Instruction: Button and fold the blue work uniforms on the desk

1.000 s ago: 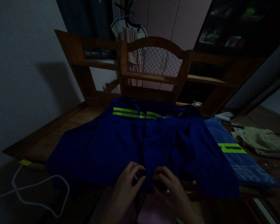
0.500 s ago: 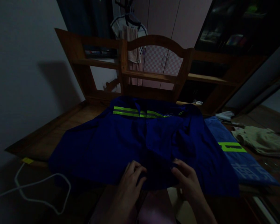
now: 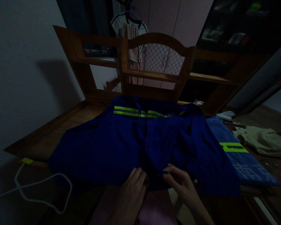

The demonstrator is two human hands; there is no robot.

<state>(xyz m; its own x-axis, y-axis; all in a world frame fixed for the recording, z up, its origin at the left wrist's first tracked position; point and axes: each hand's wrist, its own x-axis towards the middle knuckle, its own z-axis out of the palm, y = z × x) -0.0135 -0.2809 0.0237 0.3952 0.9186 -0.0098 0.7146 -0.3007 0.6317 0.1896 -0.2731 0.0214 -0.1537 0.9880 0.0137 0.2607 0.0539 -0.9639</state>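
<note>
A dark blue work jacket point(image 3: 117, 140) lies spread out front side up, with yellow-green reflective bands across its chest and buttons down its front strip. At the lower edge, my right hand point(image 3: 180, 181) pinches the corner of the front strip between thumb and fingers. My left hand point(image 3: 134, 184) is just left of it, its fingers curled together on the other front edge near the hem. The left fingertips are partly hidden, and the dim light blurs the cloth between both hands.
Right of the jacket lies a folded blue garment point(image 3: 239, 162) with a reflective band, beside beige cloth point(image 3: 262, 140). A white cable point(image 3: 46, 178) loops at left. Behind stands a wooden shelf frame point(image 3: 154, 75); a wall point(image 3: 32, 93) bounds the left.
My right hand has drawn the jacket's front strip left and slightly down, closer to my left hand. The left fingers have closed together at the hem.
</note>
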